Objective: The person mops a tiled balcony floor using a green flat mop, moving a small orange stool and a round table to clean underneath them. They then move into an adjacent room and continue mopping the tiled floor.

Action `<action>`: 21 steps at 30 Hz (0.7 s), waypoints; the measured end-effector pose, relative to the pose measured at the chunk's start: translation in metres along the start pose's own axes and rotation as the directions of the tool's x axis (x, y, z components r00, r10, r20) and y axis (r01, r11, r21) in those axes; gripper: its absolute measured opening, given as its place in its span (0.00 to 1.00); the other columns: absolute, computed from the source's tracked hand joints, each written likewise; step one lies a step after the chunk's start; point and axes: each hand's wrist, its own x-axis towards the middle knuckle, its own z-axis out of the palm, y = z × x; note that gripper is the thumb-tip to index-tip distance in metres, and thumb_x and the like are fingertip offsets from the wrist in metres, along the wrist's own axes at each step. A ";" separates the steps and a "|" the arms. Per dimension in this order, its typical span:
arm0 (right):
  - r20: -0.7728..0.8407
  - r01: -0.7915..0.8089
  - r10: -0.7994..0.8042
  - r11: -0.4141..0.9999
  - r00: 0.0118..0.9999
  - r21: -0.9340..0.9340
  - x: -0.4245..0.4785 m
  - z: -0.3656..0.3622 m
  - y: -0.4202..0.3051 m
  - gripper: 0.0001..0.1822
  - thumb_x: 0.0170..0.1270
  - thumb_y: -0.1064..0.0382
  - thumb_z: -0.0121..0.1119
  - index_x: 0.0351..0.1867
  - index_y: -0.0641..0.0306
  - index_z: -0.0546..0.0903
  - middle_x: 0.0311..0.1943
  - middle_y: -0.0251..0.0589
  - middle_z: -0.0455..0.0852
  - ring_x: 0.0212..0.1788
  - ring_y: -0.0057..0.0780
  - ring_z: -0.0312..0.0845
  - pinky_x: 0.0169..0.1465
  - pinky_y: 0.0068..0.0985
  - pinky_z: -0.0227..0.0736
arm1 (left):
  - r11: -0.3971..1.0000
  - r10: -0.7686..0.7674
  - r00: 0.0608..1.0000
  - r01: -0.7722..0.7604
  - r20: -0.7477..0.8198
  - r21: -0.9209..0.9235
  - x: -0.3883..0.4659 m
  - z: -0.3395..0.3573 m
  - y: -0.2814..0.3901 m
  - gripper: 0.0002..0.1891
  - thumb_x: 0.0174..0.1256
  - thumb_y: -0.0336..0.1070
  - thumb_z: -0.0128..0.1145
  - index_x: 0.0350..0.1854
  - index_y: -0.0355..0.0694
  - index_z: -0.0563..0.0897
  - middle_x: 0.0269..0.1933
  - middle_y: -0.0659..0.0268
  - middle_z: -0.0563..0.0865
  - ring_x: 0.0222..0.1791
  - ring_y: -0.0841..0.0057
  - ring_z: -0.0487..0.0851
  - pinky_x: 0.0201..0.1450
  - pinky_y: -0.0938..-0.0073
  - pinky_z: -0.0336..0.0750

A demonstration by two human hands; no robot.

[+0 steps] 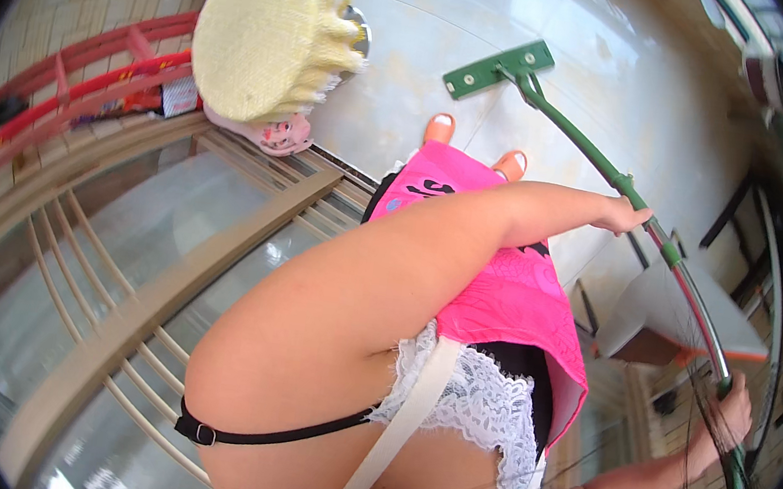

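A flat mop slants across the view, its green plate turned down toward the pale tiled floor ahead of my feet. No cloth shows on the upper side of that plate. My left hand reaches across my body and grips the pole about midway, at the join of green tube and shiny metal. Higher up, my right hand is closed around the green grip near the handle's end. Loose dark hair hangs over part of that hand. A pink apron covers my front.
At the left stands a round seat under a pale yellow fringed cover, with a pink cartoon-faced item beside it. Behind lies a red ladder. A glass door with beige bars runs close by my left. A grey board-like object stands right.
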 end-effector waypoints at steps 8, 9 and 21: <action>-0.074 0.405 -0.404 0.914 0.912 -0.009 0.127 -0.034 -0.202 0.09 0.48 0.74 0.53 0.30 0.58 0.79 0.28 0.46 0.82 0.35 0.44 0.79 0.39 0.35 0.73 | 0.987 0.058 0.725 0.061 -0.686 0.149 -0.176 -0.207 -0.091 0.16 0.50 0.30 0.47 0.43 0.42 0.81 0.45 0.57 0.82 0.47 0.63 0.79 0.48 0.68 0.72; -0.067 0.449 -0.449 0.893 0.891 -0.006 0.127 -0.049 -0.222 0.10 0.47 0.74 0.53 0.31 0.58 0.80 0.28 0.46 0.82 0.35 0.43 0.79 0.39 0.34 0.73 | 0.997 0.028 0.570 0.041 -0.821 0.063 -0.201 -0.234 -0.124 0.15 0.50 0.29 0.47 0.41 0.41 0.81 0.43 0.57 0.82 0.44 0.66 0.79 0.46 0.70 0.72; -0.135 0.463 -0.476 0.878 0.869 -0.117 0.204 -0.061 -0.156 0.10 0.48 0.66 0.60 0.34 0.51 0.84 0.33 0.43 0.84 0.38 0.39 0.81 0.41 0.33 0.74 | 0.721 -0.558 -0.383 -0.663 -0.736 -0.202 -0.384 -0.271 -0.296 0.33 0.54 0.45 0.52 0.60 0.30 0.61 0.52 0.48 0.74 0.45 0.56 0.78 0.46 0.62 0.76</action>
